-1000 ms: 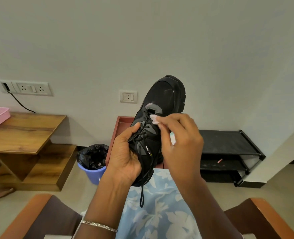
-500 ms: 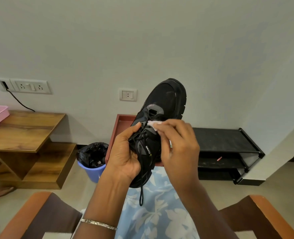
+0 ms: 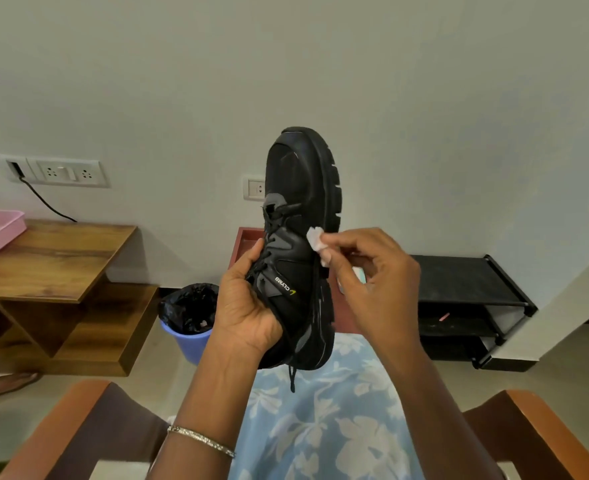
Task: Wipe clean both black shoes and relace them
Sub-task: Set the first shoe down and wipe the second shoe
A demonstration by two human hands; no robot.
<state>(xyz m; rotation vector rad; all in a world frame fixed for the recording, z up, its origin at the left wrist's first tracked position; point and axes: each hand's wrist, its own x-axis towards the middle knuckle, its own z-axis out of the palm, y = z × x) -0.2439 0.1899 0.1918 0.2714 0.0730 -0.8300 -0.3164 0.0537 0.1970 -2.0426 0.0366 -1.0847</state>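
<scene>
Wiping under way on one black shoe (image 3: 300, 188), held toe-up

It is gripped near the heel by the curled left hand (image 3: 248, 306); a white wipe (image 3: 315, 239) is pressed to its side, pinched by the right hand (image 3: 379, 282). Laces (image 3: 292, 377) are threaded; the other shoe is unseen, so most is judged left

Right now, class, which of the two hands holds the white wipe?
The right hand pinches the white wipe against the black shoe; the left hand only grips the shoe.
</scene>
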